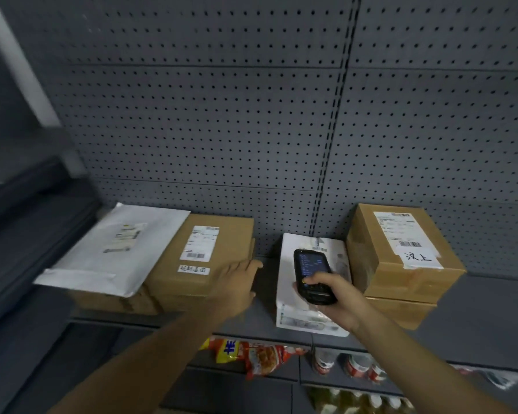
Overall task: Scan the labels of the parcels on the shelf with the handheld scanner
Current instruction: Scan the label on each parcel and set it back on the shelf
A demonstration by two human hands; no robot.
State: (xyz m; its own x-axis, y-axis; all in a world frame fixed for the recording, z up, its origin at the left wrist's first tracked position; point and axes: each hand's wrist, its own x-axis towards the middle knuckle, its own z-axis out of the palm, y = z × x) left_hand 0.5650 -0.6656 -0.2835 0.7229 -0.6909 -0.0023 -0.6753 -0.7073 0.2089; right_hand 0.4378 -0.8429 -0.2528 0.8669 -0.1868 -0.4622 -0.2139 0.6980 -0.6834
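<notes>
scanner (310,276): our right hand (334,297) holds it with the fingers wrapped round the lower body and the thumb laid on the keys under the lit screen. we judge the thumb sits there to fire the scan without shifting the grip.
aim: the scanner's top end points away from us over the white box (308,312), so its window faces the label area near the box's far edge. part of that label is hidden behind the scanner.
left hand (237,279): it rests flat against the right end of the brown box (204,252), fingers straight and relaxed, holding nothing. we read this as steadying the box or getting ready to turn it, though we cannot tell which.
parcels: 4 stacks lie on the shelf (488,306), all with labels facing up, which suits scanning from above. from left to right: a white mailer (117,249) lying partly over the brown box, the brown box on further boxes, the white box, and a taped box (401,252) on top of another box, carrying a handwritten slip.
spacing: the white box sits just beside the taped box and apart from the brown box, and our left hand fills that gap.
below the shelf: snack packets (251,354) and small jars (350,364) show on a lower level.
progress: we judge the white box is the parcel in hand; nothing shows which labels are already done.
</notes>
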